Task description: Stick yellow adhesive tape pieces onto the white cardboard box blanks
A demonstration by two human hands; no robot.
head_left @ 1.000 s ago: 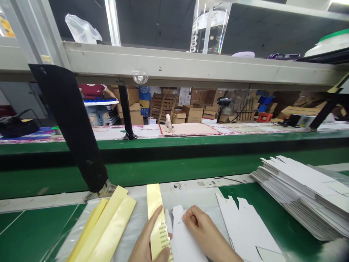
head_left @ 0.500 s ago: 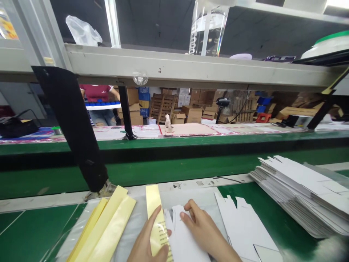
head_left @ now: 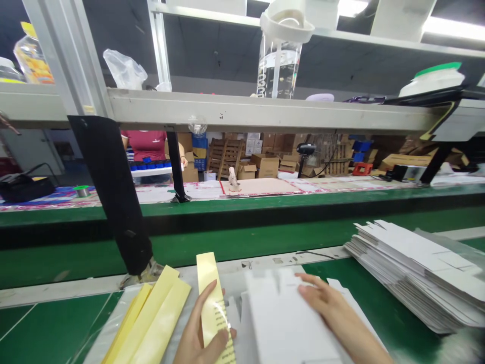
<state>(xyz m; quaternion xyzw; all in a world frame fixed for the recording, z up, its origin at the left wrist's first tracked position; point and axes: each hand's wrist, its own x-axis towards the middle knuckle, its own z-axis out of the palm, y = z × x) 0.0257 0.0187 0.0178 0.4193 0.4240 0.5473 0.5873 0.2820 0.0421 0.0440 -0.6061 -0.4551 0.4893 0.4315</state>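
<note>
**Yellow strip [head_left: 212, 303] pinched, white card blank [head_left: 288, 318] covered by a spread hand**

The yellow strip was held upright over the middle of the bench [head_left: 49, 323], toward its near edge. The left hand [head_left: 199, 328] was closed on its lower part, between thumb and fingers, beside dark printing. The strip appeared thin, light and slightly glossy, so it was judged likely to bend and slip, and best taken by its edges.

The white card blank lay just to the right, blurred, with notches along its far end. The right hand [head_left: 333, 308] was open, its fingers spread on the blank's right side. The card was judged light yet stiff, and easily steadied with a flat hand.

Three more yellow strips [head_left: 159, 318] were laid to the left on a clear plastic sheet [head_left: 231, 278]. A stack of notched white blanks [head_left: 413, 273] was piled at the bench's right side.
</note>
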